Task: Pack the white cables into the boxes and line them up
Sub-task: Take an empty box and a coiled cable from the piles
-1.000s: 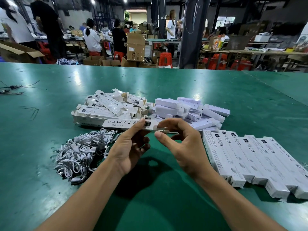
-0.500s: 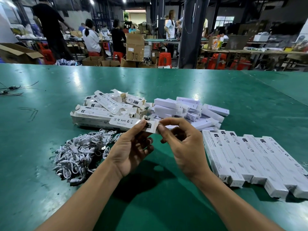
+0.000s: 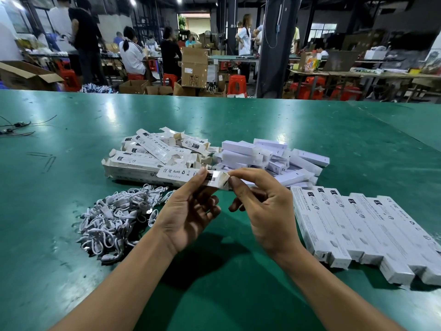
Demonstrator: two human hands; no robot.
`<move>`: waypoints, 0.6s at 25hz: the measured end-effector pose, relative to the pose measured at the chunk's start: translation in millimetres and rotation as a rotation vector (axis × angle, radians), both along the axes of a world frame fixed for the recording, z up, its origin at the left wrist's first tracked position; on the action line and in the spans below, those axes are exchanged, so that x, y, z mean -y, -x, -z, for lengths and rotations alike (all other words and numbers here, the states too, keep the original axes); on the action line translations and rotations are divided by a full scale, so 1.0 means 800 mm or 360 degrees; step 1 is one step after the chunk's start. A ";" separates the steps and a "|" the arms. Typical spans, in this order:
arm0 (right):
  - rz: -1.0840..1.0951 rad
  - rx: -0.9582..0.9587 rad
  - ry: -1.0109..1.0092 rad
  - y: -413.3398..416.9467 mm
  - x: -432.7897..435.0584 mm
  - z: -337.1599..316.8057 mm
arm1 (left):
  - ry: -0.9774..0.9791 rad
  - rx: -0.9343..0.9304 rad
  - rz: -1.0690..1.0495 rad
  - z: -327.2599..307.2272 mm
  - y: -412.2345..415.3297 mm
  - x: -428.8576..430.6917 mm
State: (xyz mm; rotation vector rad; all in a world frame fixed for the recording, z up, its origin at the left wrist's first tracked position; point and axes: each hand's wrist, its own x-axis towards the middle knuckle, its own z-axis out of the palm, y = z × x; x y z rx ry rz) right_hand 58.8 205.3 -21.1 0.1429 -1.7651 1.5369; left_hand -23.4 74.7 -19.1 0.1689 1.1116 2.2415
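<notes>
l grip (image 3: pixel 188 209) pinches box (image 3: pixel 191 176); r grip (image 3: pixel 265 211) pinches its end flap.

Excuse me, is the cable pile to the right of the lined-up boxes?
No, the cable pile lies left of the lined-up boxes.

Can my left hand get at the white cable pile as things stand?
Probably, once freed: the left hand pinches the box, but the cable pile lies open just beside it, nothing between.
</notes>
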 end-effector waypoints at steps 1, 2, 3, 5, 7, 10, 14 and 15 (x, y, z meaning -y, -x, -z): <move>0.0002 -0.0005 0.0005 0.000 0.000 0.000 | 0.0008 -0.0006 -0.0005 0.001 0.001 0.000; 0.0003 -0.0006 0.0004 0.000 -0.001 -0.001 | 0.0015 -0.0008 -0.0006 0.001 0.001 0.001; 0.0002 -0.0003 -0.0004 0.000 -0.001 -0.001 | 0.0021 -0.0005 -0.0010 0.000 0.002 0.001; -0.0004 0.0008 -0.0031 -0.001 -0.002 -0.002 | 0.0012 0.0012 -0.0027 0.000 0.001 0.000; -0.0001 0.0018 -0.0039 -0.003 -0.002 -0.004 | -0.0008 0.0026 -0.0047 -0.002 -0.002 -0.001; 0.0008 0.0029 -0.0040 -0.004 -0.002 -0.005 | -0.0011 0.0031 -0.0054 -0.003 -0.005 -0.002; -0.0015 0.0012 -0.0071 -0.006 0.001 -0.008 | 0.0012 0.0046 -0.0051 -0.005 -0.007 -0.002; -0.0020 0.0021 -0.0081 -0.007 0.001 -0.008 | 0.0029 0.0039 -0.0042 -0.006 -0.007 -0.001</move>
